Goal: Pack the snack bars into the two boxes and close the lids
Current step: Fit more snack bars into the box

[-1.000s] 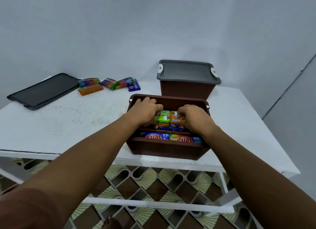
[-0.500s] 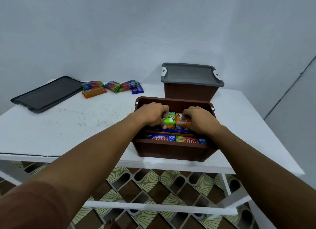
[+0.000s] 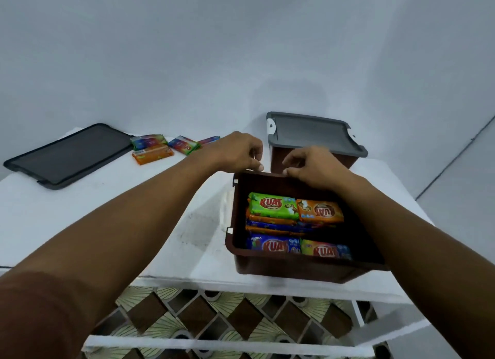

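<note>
An open brown box point(image 3: 294, 267) stands near the table's front edge, filled with several snack bars; a green bar point(image 3: 273, 204) and an orange bar point(image 3: 320, 211) lie on top. My left hand point(image 3: 235, 152) and my right hand point(image 3: 313, 165) hover side by side over the box's far rim, fingers loosely curled and holding nothing. Their fingertips are close to the rim; I cannot tell if they touch it. Behind stands a second brown box with its grey lid point(image 3: 310, 133) on. Several loose bars point(image 3: 152, 148) lie at the back left.
A loose dark grey lid point(image 3: 69, 152) lies flat at the table's far left. The white table point(image 3: 80, 211) stands against a pale wall, and its front edge runs just before the open box. Patterned floor tiles show below.
Both hands have come up out of the open box, where they were pressing on the top bars, and now sit over its far rim. The view has shifted closer to the box.
</note>
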